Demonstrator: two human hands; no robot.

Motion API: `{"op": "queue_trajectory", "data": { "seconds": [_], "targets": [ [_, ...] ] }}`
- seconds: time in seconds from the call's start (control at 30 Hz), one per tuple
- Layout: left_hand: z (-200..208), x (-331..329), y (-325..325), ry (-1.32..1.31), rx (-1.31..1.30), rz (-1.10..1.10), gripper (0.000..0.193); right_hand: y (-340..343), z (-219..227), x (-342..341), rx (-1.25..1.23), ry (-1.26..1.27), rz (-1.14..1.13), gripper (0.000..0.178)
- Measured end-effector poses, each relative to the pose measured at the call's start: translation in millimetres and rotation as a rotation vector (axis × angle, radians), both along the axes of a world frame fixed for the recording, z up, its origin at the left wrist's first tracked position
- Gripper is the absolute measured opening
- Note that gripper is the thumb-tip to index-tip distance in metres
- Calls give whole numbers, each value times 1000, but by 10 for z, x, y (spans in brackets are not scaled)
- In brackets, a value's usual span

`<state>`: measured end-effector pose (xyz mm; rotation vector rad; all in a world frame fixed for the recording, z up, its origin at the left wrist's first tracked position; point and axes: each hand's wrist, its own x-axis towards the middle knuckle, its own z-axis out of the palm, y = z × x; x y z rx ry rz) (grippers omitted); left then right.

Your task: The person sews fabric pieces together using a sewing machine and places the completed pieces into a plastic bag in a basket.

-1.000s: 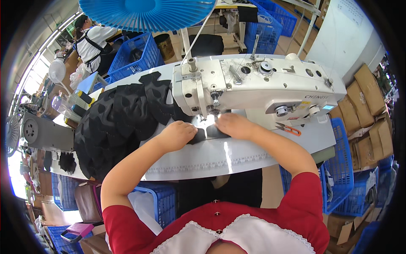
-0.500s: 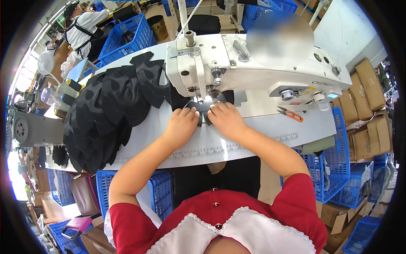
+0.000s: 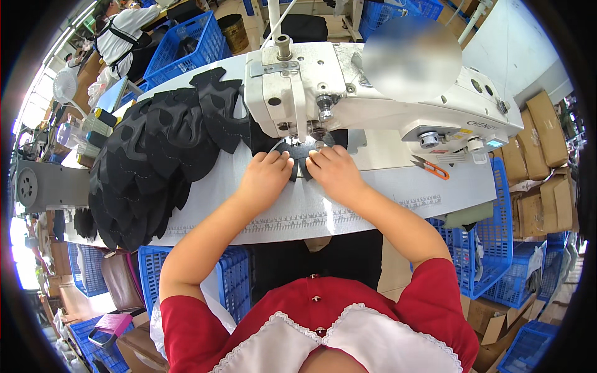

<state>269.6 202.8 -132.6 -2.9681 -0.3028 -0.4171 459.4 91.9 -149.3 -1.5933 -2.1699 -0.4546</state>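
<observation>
Under the lit needle area of a white sewing machine lies a black fabric piece, its near end split by a narrow gap. My left hand grips its left side, fingers bent and pressed together. On the right side my right hand does the same, thumb and fingertips close to the presser foot. Most of the piece is hidden by the machine head and my fingers. To the left, a pile of black cut fabric pieces with stitched lines spreads over the table, its right end close to the machine.
Orange-handled thread snips lie on the white table right of my hands. A printed ruler strip runs along the table's near side. Blue crates stand around, with cardboard boxes at right. Another person sits at the far left.
Both hands stay on the black fabric piece, with small shifts of the fingers. The whole view has shifted slightly; the fabric pile lies as before.
</observation>
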Motion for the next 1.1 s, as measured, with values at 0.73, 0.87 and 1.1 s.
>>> {"op": "queue_trajectory", "data": {
  "seconds": [0.73,0.87,1.1],
  "targets": [
    [-39,138,72,-24,41,58,28,134,-21,19,90,58,-97,10],
    [-29,149,68,-34,46,56,26,136,-20,31,86,61,-97,10],
    [-39,160,72,-67,32,55,24,139,-21,34,85,57,-107,11]
  ]
}}
